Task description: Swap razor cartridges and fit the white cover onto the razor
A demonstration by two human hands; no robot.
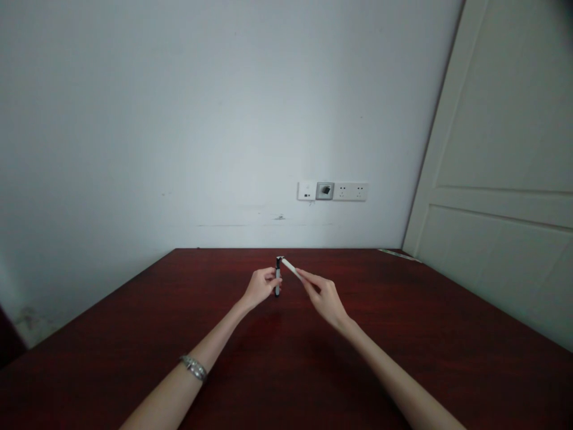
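Note:
My left hand is closed around a razor, held upright with its silver-grey and black handle below and its small head at the top. My right hand pinches the lower end of a slim white stick. That stick slants up to the left, and its far tip meets or nearly meets the razor's head. Whether the two touch I cannot tell, and the tip is too small to make out. Both hands are over the middle of the table, close together.
A dark red wooden table spreads under both arms up to a pale wall. Sockets and switch plates are set in the wall. On the right stands a white panelled door. A thin flat strip lies at the table's far right corner.

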